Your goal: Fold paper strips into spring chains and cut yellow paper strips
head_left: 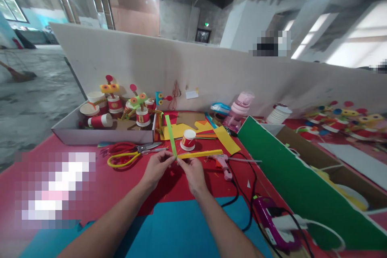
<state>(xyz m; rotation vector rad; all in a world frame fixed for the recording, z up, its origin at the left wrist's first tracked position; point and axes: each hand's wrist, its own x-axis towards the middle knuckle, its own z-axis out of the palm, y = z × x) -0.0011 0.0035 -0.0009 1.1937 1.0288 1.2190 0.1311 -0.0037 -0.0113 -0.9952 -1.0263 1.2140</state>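
Near the middle of the red table my left hand (159, 166) pinches the lower end of a green paper strip (170, 134), which points away from me. My right hand (192, 171) is closed on the near end of a yellow paper strip (201, 154), which runs off to the right. The two strip ends meet at a corner between my fingertips. Just beyond them a red and white paper cup (188, 140) stands upside down. A pink glue gun (225, 167) lies to the right of my right hand, close to the yellow strip's far end.
Yellow-handled scissors (124, 160) lie left of my hands. A white box (102, 136) at back left holds cup figures. Yellow paper (227, 139) lies behind the glue gun. Black cables, a purple device (273, 221) and a green-sided box (290, 173) are on the right.
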